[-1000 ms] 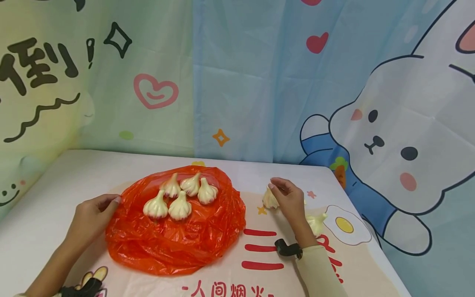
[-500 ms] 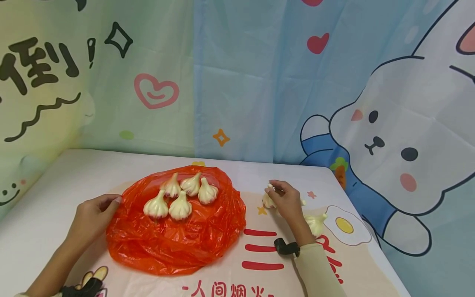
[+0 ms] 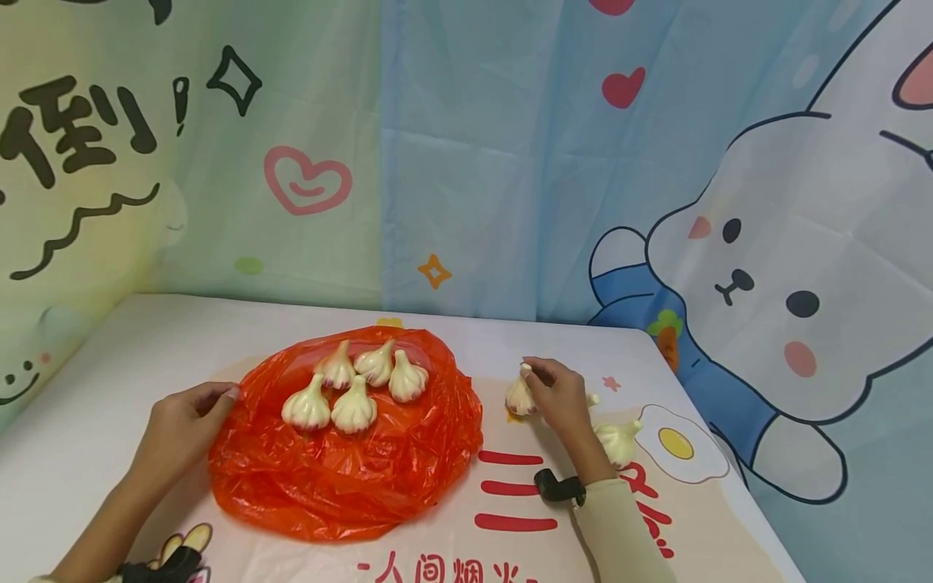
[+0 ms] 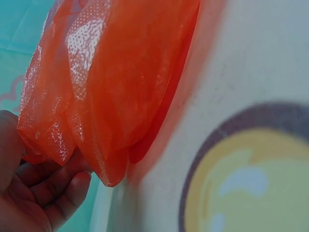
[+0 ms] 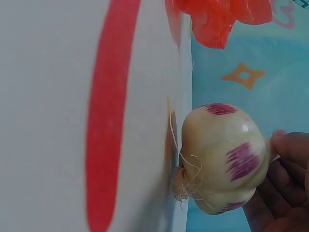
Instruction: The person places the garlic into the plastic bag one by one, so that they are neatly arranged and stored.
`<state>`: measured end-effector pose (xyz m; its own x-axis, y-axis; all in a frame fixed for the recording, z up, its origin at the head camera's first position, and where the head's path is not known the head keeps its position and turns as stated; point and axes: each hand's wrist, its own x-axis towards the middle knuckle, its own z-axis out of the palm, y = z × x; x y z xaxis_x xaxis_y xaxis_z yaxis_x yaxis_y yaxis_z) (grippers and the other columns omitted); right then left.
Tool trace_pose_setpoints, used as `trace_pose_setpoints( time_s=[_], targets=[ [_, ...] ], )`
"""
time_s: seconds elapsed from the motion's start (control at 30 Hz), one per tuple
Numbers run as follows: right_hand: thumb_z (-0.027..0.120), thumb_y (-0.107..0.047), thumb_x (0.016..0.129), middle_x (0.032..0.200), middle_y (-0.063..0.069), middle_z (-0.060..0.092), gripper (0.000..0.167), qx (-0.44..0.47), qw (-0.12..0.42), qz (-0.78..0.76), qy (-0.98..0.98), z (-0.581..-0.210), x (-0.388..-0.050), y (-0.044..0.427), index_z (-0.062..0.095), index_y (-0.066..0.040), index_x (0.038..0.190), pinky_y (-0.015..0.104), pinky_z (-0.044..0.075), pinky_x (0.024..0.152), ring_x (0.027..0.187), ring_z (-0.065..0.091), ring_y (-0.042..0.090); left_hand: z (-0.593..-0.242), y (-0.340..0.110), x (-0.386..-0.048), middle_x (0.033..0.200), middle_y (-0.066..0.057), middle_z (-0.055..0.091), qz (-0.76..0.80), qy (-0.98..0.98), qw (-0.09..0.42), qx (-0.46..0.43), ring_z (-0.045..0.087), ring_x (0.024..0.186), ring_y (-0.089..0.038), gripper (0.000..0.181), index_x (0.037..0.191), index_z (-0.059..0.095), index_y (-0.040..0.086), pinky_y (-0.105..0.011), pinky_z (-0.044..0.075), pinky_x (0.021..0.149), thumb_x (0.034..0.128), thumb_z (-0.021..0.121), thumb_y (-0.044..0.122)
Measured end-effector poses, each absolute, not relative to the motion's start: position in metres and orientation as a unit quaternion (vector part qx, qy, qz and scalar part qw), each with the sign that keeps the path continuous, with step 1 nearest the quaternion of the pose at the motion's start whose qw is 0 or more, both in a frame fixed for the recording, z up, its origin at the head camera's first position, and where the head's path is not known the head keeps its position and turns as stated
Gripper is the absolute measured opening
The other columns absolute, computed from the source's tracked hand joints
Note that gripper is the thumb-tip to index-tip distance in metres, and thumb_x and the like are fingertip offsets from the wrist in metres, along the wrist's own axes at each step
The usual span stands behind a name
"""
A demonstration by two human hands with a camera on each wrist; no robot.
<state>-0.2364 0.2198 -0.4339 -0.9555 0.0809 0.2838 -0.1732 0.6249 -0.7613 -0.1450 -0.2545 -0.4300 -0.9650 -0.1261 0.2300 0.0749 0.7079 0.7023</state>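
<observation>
My left hand [image 3: 182, 423] pinches the left edge of a crinkled red plastic bag [image 3: 408, 478] spread on the table. Several garlic bulbs [image 3: 354, 410] sit grouped on the bag's far half. To the right of the bag, my right hand [image 3: 564, 398] holds a garlic bulb [image 3: 518, 398] by its stem between thumb and fingers. In the right wrist view this garlic bulb [image 5: 227, 157] shows purple streaks and dry roots, close to the tabletop. The left wrist view has the plastic bag [image 4: 130, 82] gathered at the fingers.
A loose garlic bulb [image 3: 618, 444] lies beside my right wrist. Another bulb's tip [image 3: 593, 399] shows behind that hand, mostly hidden. The printed tablecloth [image 3: 510, 559] covers the table, and a cartoon curtain [image 3: 466, 162] hangs behind its far edge.
My right hand has shifted slightly left, toward the bag, with the garlic bulb in its fingers. My left hand and the bag have hardly moved.
</observation>
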Motion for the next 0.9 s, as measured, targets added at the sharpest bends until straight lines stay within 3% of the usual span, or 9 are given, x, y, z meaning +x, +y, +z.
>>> trace_pose_setpoints(
  time_s=[0.4,0.9],
  targets=[
    [0.067,-0.014,0.093,0.112,0.006,0.070,0.024,0.045,0.151,0.461,-0.873,-0.433,-0.235,0.213,0.071,-0.007,0.116,0.034,0.052,0.091,0.099,0.064,0.019,-0.431,-0.256,-0.145,0.105,-0.027,0.067,-0.377,-0.915,0.142,0.005,0.064,0.089,-0.038,0.036,0.115,0.066,-0.007,-0.048,0.057,0.072,0.1003,0.055,0.024],
    [0.068,-0.017,0.093,0.111,0.005,0.070,0.026,0.084,0.175,0.501,-0.844,-0.420,-0.232,0.199,0.070,-0.005,0.116,0.029,0.052,0.089,0.099,0.066,0.020,-0.430,-0.254,-0.144,0.104,-0.026,0.068,-0.374,-0.917,0.140,0.008,0.064,0.086,-0.035,0.035,0.114,0.066,-0.007,-0.042,0.059,0.069,0.1001,0.055,0.023]
  ],
)
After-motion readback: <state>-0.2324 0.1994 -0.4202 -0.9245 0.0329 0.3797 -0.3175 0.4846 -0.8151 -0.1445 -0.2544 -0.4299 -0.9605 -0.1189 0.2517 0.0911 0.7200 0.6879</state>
